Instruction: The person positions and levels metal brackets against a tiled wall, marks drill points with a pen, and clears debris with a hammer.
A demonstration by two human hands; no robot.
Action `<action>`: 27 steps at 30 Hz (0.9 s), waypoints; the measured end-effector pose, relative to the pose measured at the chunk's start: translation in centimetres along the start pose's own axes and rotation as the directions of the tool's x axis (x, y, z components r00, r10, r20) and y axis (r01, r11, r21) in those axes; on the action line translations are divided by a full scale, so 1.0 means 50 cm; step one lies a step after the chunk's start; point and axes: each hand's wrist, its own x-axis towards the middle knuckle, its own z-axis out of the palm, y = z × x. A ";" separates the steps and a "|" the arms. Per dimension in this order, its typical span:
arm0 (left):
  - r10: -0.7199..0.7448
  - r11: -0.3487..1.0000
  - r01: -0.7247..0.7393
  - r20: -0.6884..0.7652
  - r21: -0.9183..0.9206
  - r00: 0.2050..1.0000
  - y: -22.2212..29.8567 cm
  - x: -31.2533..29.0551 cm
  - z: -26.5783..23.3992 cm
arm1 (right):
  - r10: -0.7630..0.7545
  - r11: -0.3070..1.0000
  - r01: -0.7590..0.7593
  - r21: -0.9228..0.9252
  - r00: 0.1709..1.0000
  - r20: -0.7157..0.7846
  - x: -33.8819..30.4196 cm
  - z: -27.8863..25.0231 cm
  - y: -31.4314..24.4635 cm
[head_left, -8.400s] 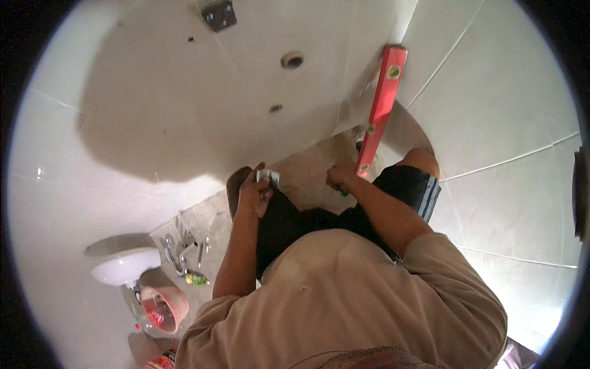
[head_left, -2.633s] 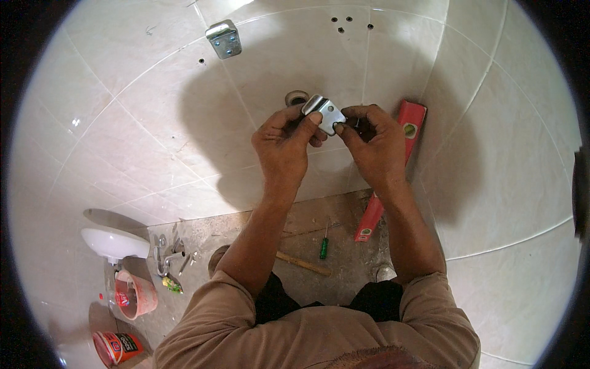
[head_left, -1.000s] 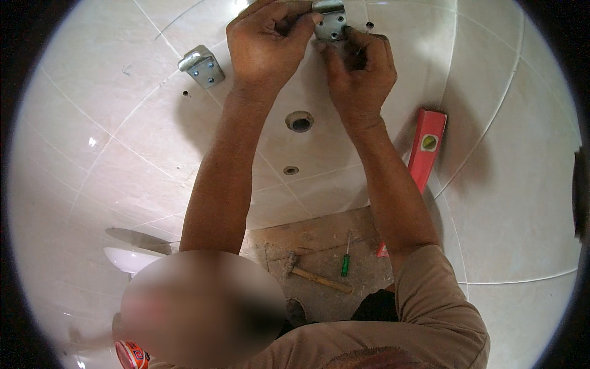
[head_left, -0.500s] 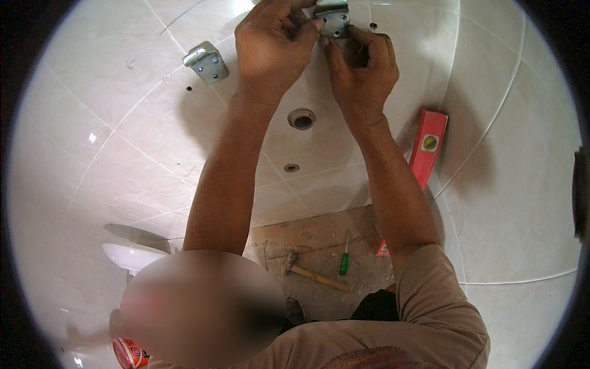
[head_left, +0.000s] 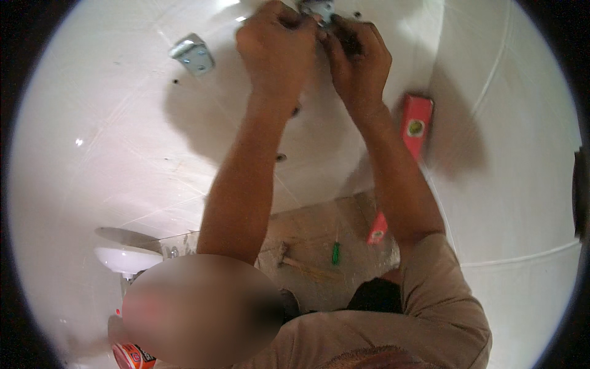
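A shiny bent metal bracket point(head_left: 318, 8) sits against the tiled wall at the top edge, partly cut off and partly behind my fingers. My left hand point(head_left: 276, 52) is closed, thumb and fingers pinched at the bracket's lower part. From the other side my right hand point(head_left: 361, 69) meets it, its thumb and fingertips pinched close to the left ones. Whatever small thing is between the fingertips is blurred and hidden. To the left, a matching metal bracket point(head_left: 193, 55) is on the wall with two screws in its face. Below it is a small drilled hole point(head_left: 176, 81).
A red spirit level point(head_left: 417, 126) stands upright in the corner right of my right forearm. On the floor lie a wooden-handled hammer point(head_left: 313, 268) and a green-handled screwdriver point(head_left: 335, 253). A white basin point(head_left: 126, 259) and a red-orange container point(head_left: 134, 355) are at lower left.
The view has shifted slightly, so the wall and tools sit further left and higher. My left fingertips have moved from the bracket's left side to its lower part, beside my right fingertips.
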 end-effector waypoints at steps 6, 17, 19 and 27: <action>-0.259 0.964 0.261 0.054 -0.054 0.964 0.055 0.013 -0.030 | 0.672 0.661 -0.738 0.137 0.663 0.330 -0.050 -0.235 -0.069; 0.018 0.998 -0.020 -0.027 -0.054 0.999 0.027 -0.006 0.004 | 0.946 -0.242 -0.718 -0.653 -0.325 0.007 -0.326 -0.475 -0.081; 0.055 0.998 -0.057 -0.082 -0.026 0.995 0.007 -0.001 0.002 | 0.932 -0.273 -0.610 -0.744 -0.359 -0.048 -0.321 -0.462 -0.078; -0.105 0.990 0.107 0.029 -0.088 0.994 0.046 -0.012 -0.013 | 0.897 -0.085 -0.703 -0.706 -0.362 0.253 -0.565 -0.590 0.038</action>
